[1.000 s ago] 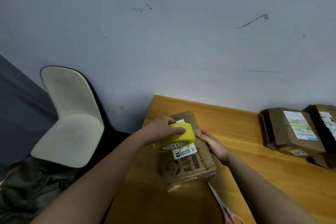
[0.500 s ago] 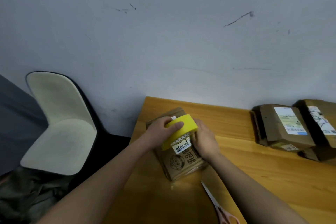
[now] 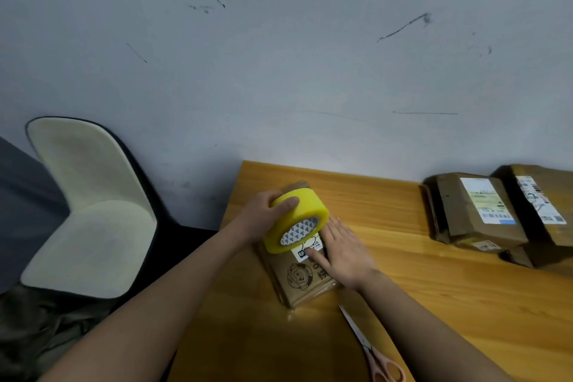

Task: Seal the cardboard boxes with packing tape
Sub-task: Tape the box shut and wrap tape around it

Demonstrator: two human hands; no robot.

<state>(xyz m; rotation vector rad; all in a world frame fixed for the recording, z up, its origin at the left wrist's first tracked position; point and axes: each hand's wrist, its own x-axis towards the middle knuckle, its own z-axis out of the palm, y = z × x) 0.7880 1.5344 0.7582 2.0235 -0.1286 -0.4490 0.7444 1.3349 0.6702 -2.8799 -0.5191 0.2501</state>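
A small brown cardboard box with a printed monkey face and a white label lies near the left end of the wooden table. My left hand grips a yellow roll of packing tape tilted over the box's far half, its core facing me. My right hand lies flat on the box's right side, fingers straight, the index finger on the white label.
Pink-handled scissors lie on the table in front of the box. Three brown parcels with shipping labels sit at the right against the grey wall. A cream chair stands left of the table, with clothing below it.
My left hand has lifted and tilted the tape roll so its core faces me. My right hand has moved from the box's right edge and now presses flat on top.
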